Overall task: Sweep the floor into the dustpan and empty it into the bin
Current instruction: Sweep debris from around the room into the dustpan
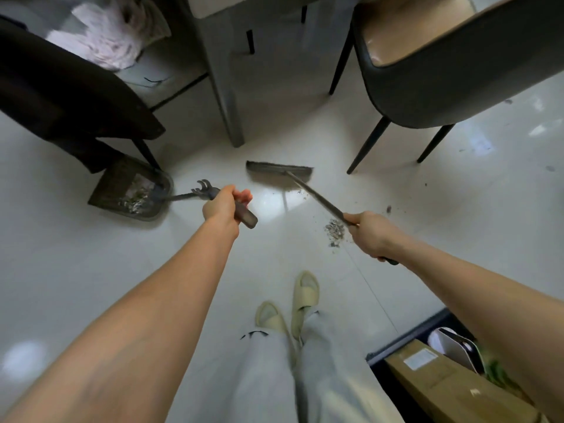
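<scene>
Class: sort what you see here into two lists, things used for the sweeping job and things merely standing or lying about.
Job:
broom, held by right hand
dustpan, held by left hand
debris pile

Lying about:
chair
table leg
cloth heap
cardboard box

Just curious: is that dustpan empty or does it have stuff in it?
Not empty: the dustpan holds a pale grey litter heap.

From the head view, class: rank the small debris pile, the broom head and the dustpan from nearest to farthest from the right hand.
1. Debris pile, just left of the right hand.
2. Broom head, ahead, near the table leg.
3. Dustpan, far left, beyond the left hand.
</scene>
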{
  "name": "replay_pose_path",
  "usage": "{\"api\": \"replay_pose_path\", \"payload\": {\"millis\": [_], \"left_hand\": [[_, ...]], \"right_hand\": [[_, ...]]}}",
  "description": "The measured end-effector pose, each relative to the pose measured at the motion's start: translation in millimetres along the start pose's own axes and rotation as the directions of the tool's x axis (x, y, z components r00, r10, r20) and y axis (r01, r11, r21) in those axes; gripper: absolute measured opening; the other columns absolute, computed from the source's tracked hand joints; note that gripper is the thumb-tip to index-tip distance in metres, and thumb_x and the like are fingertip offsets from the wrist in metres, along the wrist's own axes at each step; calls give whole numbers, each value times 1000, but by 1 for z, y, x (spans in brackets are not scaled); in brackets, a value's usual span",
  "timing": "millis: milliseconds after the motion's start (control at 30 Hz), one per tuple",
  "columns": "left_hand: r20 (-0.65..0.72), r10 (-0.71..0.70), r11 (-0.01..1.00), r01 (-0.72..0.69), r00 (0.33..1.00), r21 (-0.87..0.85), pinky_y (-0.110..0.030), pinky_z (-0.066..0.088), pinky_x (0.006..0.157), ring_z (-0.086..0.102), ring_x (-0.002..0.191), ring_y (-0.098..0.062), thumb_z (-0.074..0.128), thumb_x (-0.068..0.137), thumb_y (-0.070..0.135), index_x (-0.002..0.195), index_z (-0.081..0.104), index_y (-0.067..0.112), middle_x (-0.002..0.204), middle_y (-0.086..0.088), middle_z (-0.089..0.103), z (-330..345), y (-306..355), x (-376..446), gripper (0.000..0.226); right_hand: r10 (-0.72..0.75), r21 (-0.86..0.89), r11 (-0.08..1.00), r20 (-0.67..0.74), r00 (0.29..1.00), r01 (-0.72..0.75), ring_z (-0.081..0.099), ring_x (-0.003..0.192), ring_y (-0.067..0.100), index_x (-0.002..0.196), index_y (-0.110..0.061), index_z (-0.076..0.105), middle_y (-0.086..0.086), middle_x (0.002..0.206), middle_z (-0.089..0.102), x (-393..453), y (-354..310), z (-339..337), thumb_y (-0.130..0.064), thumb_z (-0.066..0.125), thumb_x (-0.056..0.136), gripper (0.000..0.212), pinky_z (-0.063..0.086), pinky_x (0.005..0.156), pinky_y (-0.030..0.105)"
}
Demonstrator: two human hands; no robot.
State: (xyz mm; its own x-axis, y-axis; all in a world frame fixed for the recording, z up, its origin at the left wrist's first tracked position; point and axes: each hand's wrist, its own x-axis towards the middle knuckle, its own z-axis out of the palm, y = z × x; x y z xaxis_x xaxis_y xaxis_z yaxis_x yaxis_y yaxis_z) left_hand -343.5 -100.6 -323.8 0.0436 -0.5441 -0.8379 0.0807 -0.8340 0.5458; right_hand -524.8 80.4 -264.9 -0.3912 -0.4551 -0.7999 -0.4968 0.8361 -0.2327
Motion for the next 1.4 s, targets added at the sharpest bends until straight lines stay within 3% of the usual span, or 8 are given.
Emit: {"api": "replay_pose_path", "payload": {"millis": [167,333,633,800,1033,1133,1233,1400], "left_hand": [[-14,39,997,-40,999,-70,-25,45,50,42,31,-10,52,92,10,64,40,13,37,4,40,-20,-9,7,30],[-83,82,994,-87,993,-59,-25,36,43,30,34,-12,51,90,6,65,38,13,44,3,33,-29,-19,11,29],[-69,5,999,-8,998,-33,-21,36,39,33,28,-11,49,91,8,69,39,12,35,4,36,9,-56,-10,24],[14,-55,998,55,998,-42,-22,41,42,38,29,-12,49,92,10,66,38,13,36,2,39,64,-79,-42,29],[113,-108,991,116,988,-71,-24,49,55,49,55,-14,48,96,15,62,40,14,41,2,47,116,-97,-85,34],[128,-106,988,119,986,-101,-25,50,64,49,59,-14,49,97,15,64,42,13,56,-1,48,122,-101,-97,34],[103,-110,991,118,989,-69,-24,50,65,49,60,-13,48,98,16,64,42,14,53,1,49,116,-103,-102,34],[43,-99,994,101,994,-47,-23,50,60,47,56,-11,49,97,15,65,42,14,43,3,47,103,-106,-107,33]], "right_hand": [[-111,-119,987,-49,993,104,47,50,19,146,-28,37,4,74,48,51,-32,-5,-18,32,101,46,36,36,20],[-100,-292,951,29,995,104,51,54,23,145,-25,39,11,86,56,103,-57,6,-9,34,98,49,43,42,28],[-92,-534,837,77,993,119,44,53,16,150,-35,25,1,75,39,74,57,-32,-13,30,101,54,34,40,24],[3,-494,868,91,996,43,43,48,18,146,-40,33,3,81,52,41,151,-73,-18,32,100,51,33,34,22],[-6,-327,944,124,992,47,35,44,17,140,-38,43,1,58,43,-7,214,-134,-26,38,102,40,32,39,22],[-78,-283,953,112,991,107,39,48,16,143,-37,39,-6,71,50,-14,213,-124,-29,36,103,41,35,39,22],[-158,-318,930,108,982,185,47,54,17,144,-39,38,5,117,62,9,191,-103,-31,36,102,42,40,44,24],[-261,-525,799,138,956,294,53,75,22,138,-34,48,5,98,60,55,148,-65,-15,37,99,45,45,64,28]]}}
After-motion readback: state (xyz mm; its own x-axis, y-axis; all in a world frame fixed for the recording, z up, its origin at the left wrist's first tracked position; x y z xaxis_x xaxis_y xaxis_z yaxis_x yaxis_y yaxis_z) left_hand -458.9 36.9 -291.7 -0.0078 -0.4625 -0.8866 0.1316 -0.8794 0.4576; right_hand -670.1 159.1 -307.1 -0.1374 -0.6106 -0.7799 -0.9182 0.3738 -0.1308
